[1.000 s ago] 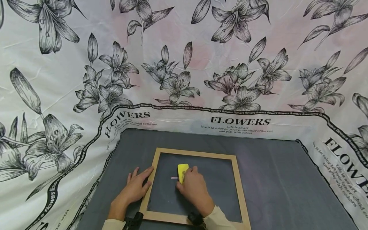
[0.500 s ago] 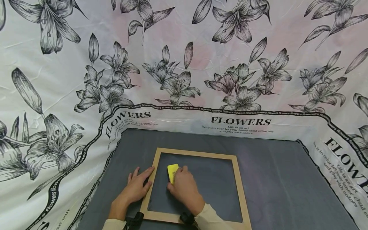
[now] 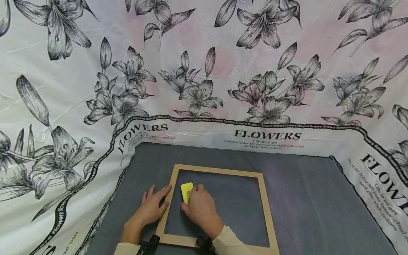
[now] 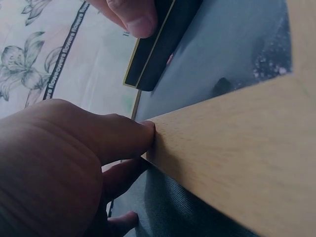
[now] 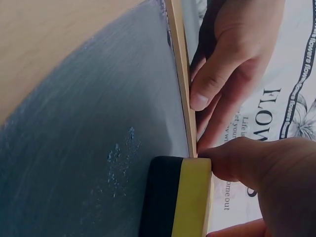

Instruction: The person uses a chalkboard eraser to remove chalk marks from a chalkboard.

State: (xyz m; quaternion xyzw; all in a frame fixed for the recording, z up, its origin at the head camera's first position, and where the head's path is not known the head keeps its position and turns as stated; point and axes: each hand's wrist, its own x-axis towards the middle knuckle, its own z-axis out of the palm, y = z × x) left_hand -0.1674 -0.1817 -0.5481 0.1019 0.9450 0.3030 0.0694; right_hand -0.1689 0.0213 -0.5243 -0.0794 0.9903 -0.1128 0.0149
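Note:
A small chalkboard (image 3: 236, 209) with a light wooden frame (image 3: 220, 170) lies flat before me. My right hand (image 3: 204, 209) grips a chalkboard eraser (image 3: 186, 191), its back yellow and its felt dark, near the left inner side of the board. In the right wrist view, the eraser's felt (image 5: 162, 197) faces the dark writing surface, with specks of chalk dust (image 5: 123, 153) beside it. My left hand (image 3: 150, 209) rests its thumb and fingers, mostly straight, against the left outer edge of the frame. Its thumb (image 4: 131, 138) touches the wood in the left wrist view.
Under the board is a dark grey mat-like area (image 3: 318, 198), bordered by white cloth (image 3: 197, 136) printed with black lilies and the word FLOWERS. Dark wrist devices (image 3: 149, 244) sit at both sleeves near the frame's front edge.
My right hand has slid the eraser leftward across the board. The short pinkish chalk mark left of it no longer shows in the head view. The left hand stays in place.

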